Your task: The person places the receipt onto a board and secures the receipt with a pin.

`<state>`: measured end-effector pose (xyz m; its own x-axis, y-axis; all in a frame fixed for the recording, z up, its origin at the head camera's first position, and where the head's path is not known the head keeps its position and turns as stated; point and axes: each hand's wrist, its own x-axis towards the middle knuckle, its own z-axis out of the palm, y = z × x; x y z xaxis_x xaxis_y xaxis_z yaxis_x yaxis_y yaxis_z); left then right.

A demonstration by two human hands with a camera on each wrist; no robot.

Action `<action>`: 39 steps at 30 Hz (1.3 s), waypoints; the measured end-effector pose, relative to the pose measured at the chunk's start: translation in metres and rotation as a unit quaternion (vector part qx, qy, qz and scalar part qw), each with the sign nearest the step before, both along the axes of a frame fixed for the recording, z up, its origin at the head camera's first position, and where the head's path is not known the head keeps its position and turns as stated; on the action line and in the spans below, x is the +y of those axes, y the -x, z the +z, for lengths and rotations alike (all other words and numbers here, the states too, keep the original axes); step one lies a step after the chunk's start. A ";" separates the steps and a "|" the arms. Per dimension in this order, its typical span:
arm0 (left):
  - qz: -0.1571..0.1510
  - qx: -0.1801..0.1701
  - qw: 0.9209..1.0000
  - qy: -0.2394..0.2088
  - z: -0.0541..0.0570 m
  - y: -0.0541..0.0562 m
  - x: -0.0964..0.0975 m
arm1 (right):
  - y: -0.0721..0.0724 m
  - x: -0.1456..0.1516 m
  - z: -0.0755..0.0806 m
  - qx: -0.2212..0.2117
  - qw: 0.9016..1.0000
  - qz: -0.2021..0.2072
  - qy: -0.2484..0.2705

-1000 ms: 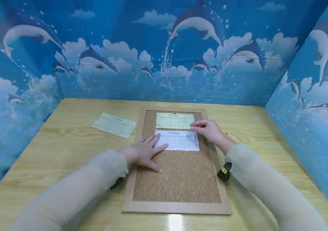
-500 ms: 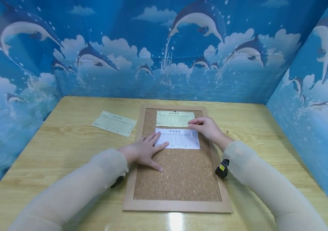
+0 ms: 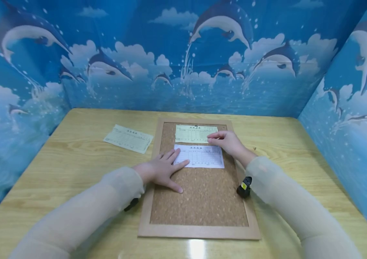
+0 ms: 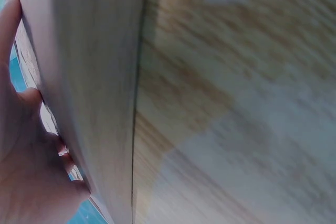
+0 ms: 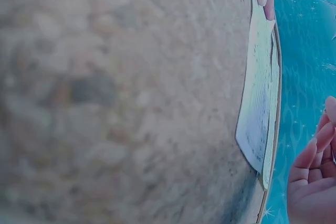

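Note:
A cork board (image 3: 199, 198) in a light frame lies on the table. Near its far end is a yellow-green form slip (image 3: 191, 133), with a small pin (image 3: 196, 126) at its top edge. Just below lies a white form slip (image 3: 202, 157). My left hand (image 3: 161, 170) is spread flat, its fingertips on the white slip's left part and its thumb on the cork. Thumb and fingers of my right hand (image 3: 230, 142) pinch a tiny thing, apparently a pushpin, over the yellow-green slip's lower right. The fingertips mostly hide it.
Another yellow-green slip (image 3: 129, 138) lies tilted on the wooden table (image 3: 83, 151), left of the board. A tiny brass-coloured thing (image 3: 255, 148) is on the table right of the board. A dolphin-printed curtain (image 3: 170, 54) surrounds the table's back and sides.
My right hand has shifted slightly left along the lower edge of the pinned yellow-green slip. The left hand and the slips stay where they were.

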<state>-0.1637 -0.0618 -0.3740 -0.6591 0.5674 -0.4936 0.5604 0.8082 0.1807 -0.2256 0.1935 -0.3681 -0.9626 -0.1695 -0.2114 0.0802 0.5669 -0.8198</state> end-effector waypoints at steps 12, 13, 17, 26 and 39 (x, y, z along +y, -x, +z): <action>0.001 -0.007 1.000 -0.005 -0.003 -0.001 0.002 | 0.002 -0.007 -0.003 0.004 1.000 0.005 -0.016; 0.000 -0.006 1.000 -0.005 -0.004 -0.001 0.002 | 0.002 -0.008 -0.003 0.003 1.000 0.005 -0.015; -0.004 0.002 1.000 -0.001 -0.005 0.000 0.002 | 0.001 -0.009 -0.002 0.003 1.000 0.008 -0.014; 0.001 -0.003 1.000 -0.003 -0.002 0.001 0.002 | 0.005 -0.011 -0.003 0.007 0.999 0.016 -0.030; 0.001 -0.006 1.000 0.001 -0.001 0.000 0.001 | 0.010 -0.016 -0.010 0.006 0.997 0.048 -0.053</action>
